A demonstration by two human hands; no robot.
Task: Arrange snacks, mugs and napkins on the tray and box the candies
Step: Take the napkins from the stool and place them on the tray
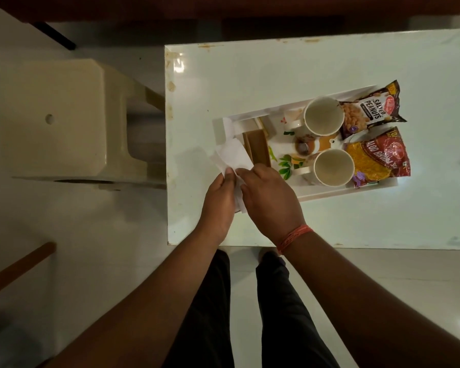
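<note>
While both mugs (324, 119) and the two snack packets (369, 112) are already set on the white tray (329, 193), a white napkin (233, 155) is pinched by both hands (219, 200) at its left end, the candies and box not clearly made out

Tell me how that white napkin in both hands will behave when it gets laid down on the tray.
The napkin will probably be floppy: it sags and creases between the left hand and right hand. It looks thin and light, so it may shift easily. Likely it will drape over the tray edge rather than lie flat.
</note>
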